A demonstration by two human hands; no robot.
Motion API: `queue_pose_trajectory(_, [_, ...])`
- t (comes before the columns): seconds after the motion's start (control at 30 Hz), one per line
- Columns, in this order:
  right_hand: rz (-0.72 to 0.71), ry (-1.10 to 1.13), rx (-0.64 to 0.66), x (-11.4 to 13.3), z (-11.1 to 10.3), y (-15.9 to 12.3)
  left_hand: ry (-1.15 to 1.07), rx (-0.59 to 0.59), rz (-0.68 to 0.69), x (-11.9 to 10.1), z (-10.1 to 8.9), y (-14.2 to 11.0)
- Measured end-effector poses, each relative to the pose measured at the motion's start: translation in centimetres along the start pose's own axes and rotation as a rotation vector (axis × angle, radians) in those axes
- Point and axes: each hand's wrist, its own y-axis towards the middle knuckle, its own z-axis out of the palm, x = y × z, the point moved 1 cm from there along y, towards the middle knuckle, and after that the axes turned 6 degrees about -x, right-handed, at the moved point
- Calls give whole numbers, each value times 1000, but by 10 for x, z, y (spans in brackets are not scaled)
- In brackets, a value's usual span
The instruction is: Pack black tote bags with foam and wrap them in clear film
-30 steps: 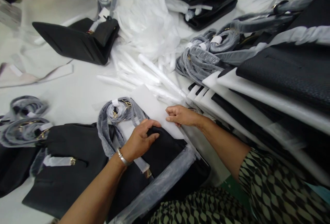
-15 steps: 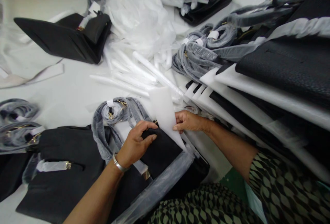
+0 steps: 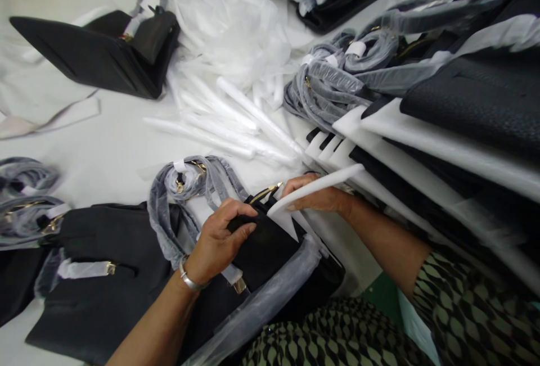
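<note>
A black handbag lies before me, its top turned away and a plastic-wrapped strip across it. My left hand pinches the bag's upper edge between thumb and fingers. A white foam sheet stands partly inside the opening and bends over to the right. Around that sheet is my right hand, its fingers partly hidden by the foam. A gold zipper shows at the opening, close to the right fingertips. Beyond the left hand lies a coiled, plastic-wrapped strap.
Another black bag lies at left. A black bag stands farther back beside heaped white wrapping. Along the right, a stack of black bags with foam between them crowds my right arm. Wrapped straps lie behind it.
The foam sheet stood upright and now leans over to the right, uncovering the gold zipper. My right hand has shifted slightly behind it. My left hand stays on the bag's edge.
</note>
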Motion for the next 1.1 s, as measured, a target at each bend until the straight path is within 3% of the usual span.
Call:
queue_pose_trajectory(0.27, [200, 8, 267, 3, -14, 1, -23, -11, -36, 1, 3, -3])
queue_pose_trajectory(0.53, [77, -135, 562, 6, 9, 26, -32, -7, -45, 1, 6, -4])
queue_pose_trajectory(0.67, [111, -350, 519, 18, 13, 21, 11, -35, -119, 5, 10, -7])
queue_pose_trajectory(0.77, [138, -576, 457, 27, 14, 17, 98, -227, -144, 3, 8, 0])
queue_pose_trajectory(0.87, [145, -645, 467, 31, 17, 18, 188, -358, -33, -10, 1, 19])
queue_pose_trajectory(0.97, [91, -588, 481, 27, 19, 21, 278, -213, 28, -24, -7, 44])
queue_pose_trajectory(1.03, [66, -531, 461, 21, 17, 17, 282, -89, -5, -29, -11, 60])
queue_pose_trajectory(1.1, [52, -402, 325, 14, 11, 3, 246, -7, -73, -28, -14, 71])
